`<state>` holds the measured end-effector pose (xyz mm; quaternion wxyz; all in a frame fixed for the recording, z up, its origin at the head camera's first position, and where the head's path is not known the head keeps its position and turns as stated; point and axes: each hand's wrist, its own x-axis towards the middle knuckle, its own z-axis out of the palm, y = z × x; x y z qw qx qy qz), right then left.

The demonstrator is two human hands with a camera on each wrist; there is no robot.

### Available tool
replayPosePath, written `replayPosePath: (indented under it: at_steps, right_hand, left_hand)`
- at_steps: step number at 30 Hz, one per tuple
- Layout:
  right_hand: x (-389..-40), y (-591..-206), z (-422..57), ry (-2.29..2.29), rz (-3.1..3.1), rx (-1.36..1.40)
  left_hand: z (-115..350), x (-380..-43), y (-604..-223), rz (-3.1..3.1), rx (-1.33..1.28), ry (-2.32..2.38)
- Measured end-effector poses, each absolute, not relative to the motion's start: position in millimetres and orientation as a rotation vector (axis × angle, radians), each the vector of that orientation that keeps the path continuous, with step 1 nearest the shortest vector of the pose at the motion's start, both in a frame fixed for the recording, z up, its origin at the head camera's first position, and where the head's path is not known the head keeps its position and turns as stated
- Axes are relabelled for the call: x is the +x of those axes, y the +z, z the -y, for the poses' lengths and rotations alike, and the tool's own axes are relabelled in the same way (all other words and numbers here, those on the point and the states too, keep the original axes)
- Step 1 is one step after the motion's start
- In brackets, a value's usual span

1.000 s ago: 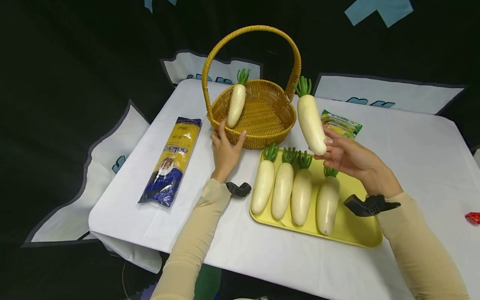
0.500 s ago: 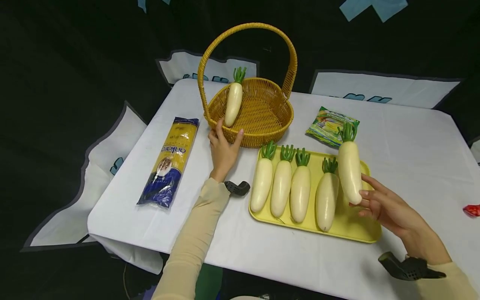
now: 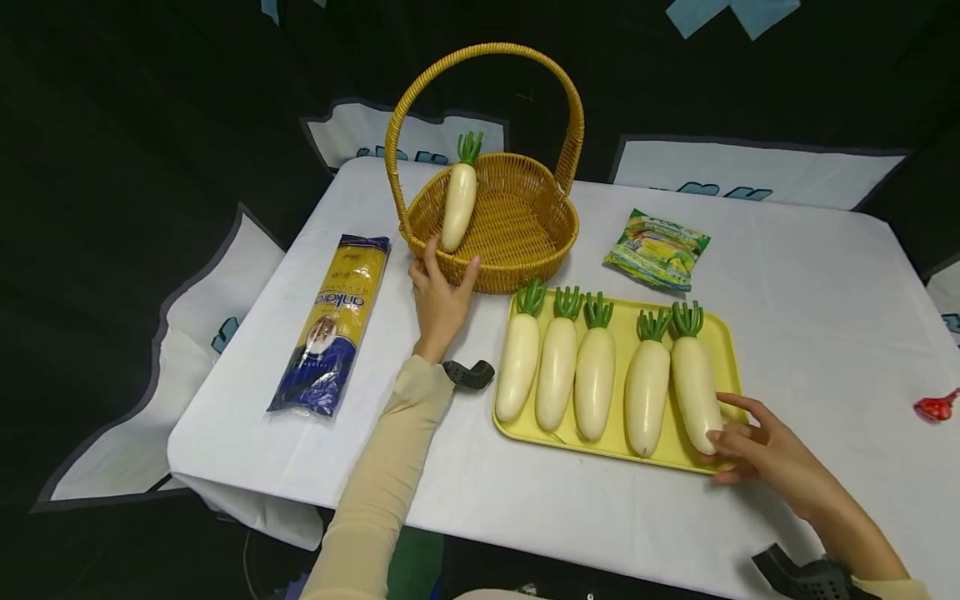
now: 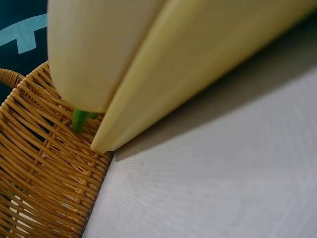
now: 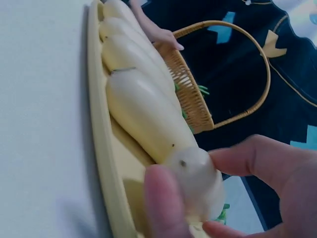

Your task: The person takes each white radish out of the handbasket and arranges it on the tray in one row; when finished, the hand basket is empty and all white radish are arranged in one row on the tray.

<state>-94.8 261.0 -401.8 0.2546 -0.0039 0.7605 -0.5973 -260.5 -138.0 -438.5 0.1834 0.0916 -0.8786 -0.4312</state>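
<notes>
My right hand (image 3: 772, 454) pinches the lower tip of a white radish (image 3: 696, 392) with green leaf stubs, which lies at the right end of the row on the yellow tray (image 3: 716, 333). In the right wrist view the thumb and fingers surround that radish's rounded end (image 5: 195, 178). Several more radishes (image 3: 594, 383) lie side by side to its left. At the wicker basket (image 3: 517, 279), my left hand (image 3: 440, 308) holds the near rim, fingers over the edge and thumb spread along the outside. One radish (image 3: 459, 204) leans inside the basket on its left.
A blue and yellow pasta packet (image 3: 330, 325) lies left of the basket. Behind the tray is a green packet (image 3: 657, 250). A small red item (image 3: 936, 407) sits at the far right of the white-covered table (image 3: 810, 333). The basket's tall handle (image 3: 487, 52) arches upward.
My right hand has carried a radish from beside the basket rightward and down onto the tray's right side, uncovering the green packet. My left hand has stayed at the basket rim.
</notes>
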Motion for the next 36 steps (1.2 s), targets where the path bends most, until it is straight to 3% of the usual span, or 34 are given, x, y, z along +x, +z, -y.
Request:
replayPosePath:
  at_steps: [11,19,30,36]
  right_hand:
    - [-103,-384,-256,-1.222,-2.423,-0.14]
    - [-119,-382,-256,-1.183,-2.648,-0.22]
    - [-173,-437,-257,-1.415,-2.809,-0.124]
    - [-209,-434,-234,-1.514,-2.754,-0.189]
  left_hand:
    - [143,-260,-440,2.471,0.277,-1.221]
    - [141,-261,-440,2.485,0.267,-1.213]
    - [138,-259,-442,2.478,0.245,-1.213]
    - [138,-259,-441,2.463,0.242,-1.208]
